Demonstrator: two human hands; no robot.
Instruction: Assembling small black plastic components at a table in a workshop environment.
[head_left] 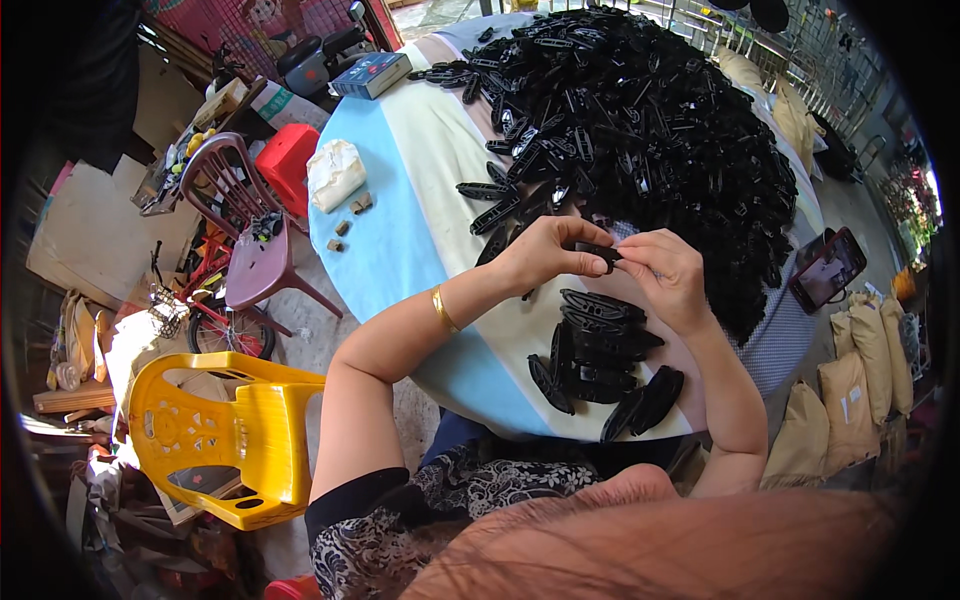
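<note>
My left hand [545, 255] and my right hand [668, 275] meet above the table, and together they pinch a small flat black plastic part [597, 250] between the fingertips. A gold bangle [443, 309] sits on my left wrist. Just below my hands lies a small stack of similar oval black parts [598, 362] on the cloth. Behind my hands a large heap of black plastic parts [640, 130] covers the far half of the round table [400, 190].
A phone [828, 268] lies at the table's right edge. A white crumpled bag [334, 172], small brown blocks [352, 212] and a blue box [371, 73] sit on the left side. A yellow chair [215, 435] and a maroon chair [250, 230] stand left; sacks [850, 400] stand right.
</note>
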